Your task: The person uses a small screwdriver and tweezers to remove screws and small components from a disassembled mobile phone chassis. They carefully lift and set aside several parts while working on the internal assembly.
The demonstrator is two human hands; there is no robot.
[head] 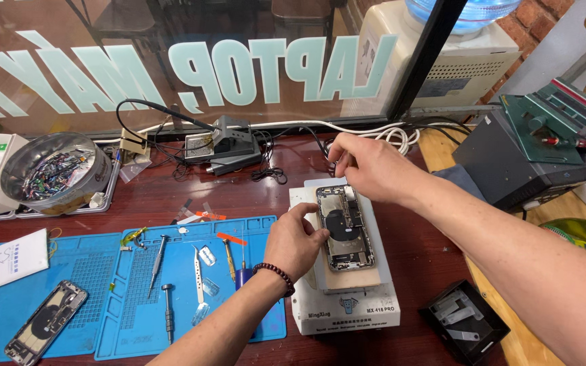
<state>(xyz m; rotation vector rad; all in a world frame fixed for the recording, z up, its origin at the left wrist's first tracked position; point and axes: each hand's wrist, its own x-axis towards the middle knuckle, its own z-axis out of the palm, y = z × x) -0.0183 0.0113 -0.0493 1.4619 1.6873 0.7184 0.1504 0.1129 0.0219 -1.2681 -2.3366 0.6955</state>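
Fingers of our left hand and right hand pinch the opened phone on the heating pad, insides bared, nothing lifted out yet.

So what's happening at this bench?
A person is working on an opened phone lying on a white heating pad. The left hand steadies the phone's left edge, while the right hand pinches at its top end. Screwdrivers and tweezers lie on a blue mat, with a second opened phone nearby.
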